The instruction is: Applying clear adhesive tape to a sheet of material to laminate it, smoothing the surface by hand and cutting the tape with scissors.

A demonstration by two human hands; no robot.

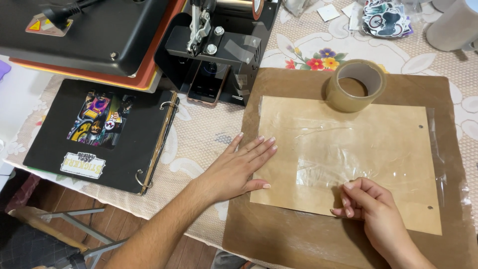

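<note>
My left hand (239,167) lies flat, fingers spread, on the left edge of a tan kraft sheet (393,149) with punched holes along its right side. A strip of clear tape or film (328,159) is stuck wrinkled across the sheet's middle. My right hand (371,204), fingers curled, presses its fingertips on the lower edge of that clear film. The sheet rests on a larger brown board (279,234). A roll of brown packing tape (356,84) stands on the sheet's top edge.
A black ring-bound album (144,149) with stickers on its cover lies to the left. A black heat press (114,35) stands behind it. A pile of stickers (386,17) and a grey roll (455,25) sit at the back right on the lace tablecloth (199,139).
</note>
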